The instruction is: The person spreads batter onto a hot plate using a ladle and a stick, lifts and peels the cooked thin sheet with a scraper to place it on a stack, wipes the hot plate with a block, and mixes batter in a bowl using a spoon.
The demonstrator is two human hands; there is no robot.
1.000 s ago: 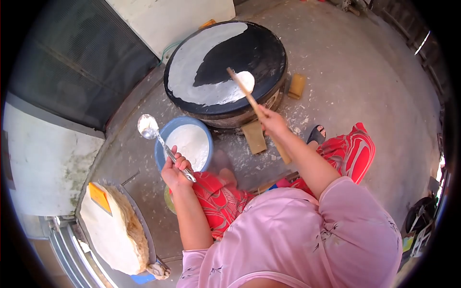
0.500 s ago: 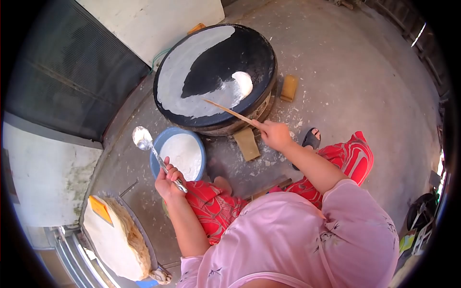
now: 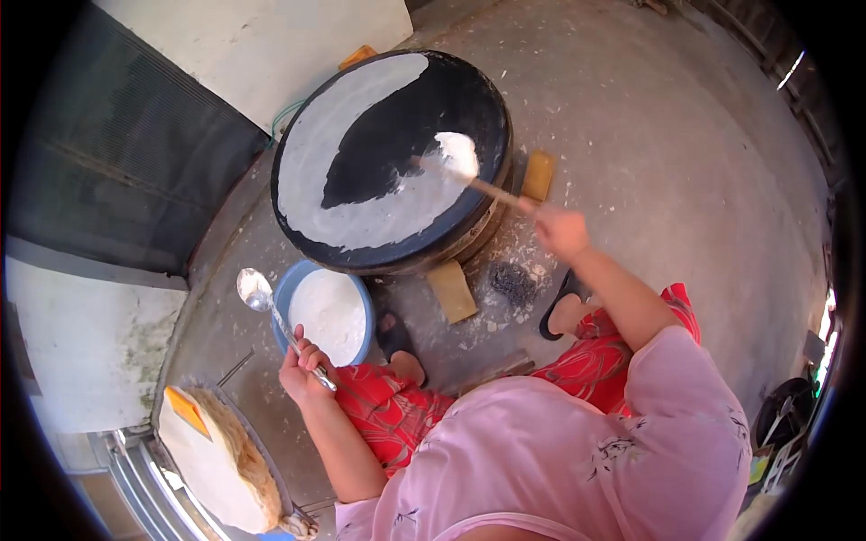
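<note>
Both our hands are full at the griddle [image 3: 392, 117].
Our left hand [image 3: 305, 368] has its grip closed on the ladle [image 3: 256, 290], whose coated bowl shows just left of the blue basin [image 3: 368, 338]; our right hand [image 3: 561, 230] clasps the stick [image 3: 494, 191], blurred, its far part at the thick white lump [image 3: 460, 151]. A thin film [image 3: 361, 214] lies along the griddle's left and near sides, around a bare dark patch.

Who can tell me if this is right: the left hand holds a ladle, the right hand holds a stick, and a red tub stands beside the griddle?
The colour is wrong: the head view shows a blue tub beside the griddle, not a red one. The left hand holds a ladle, the right hand a stick.
</note>
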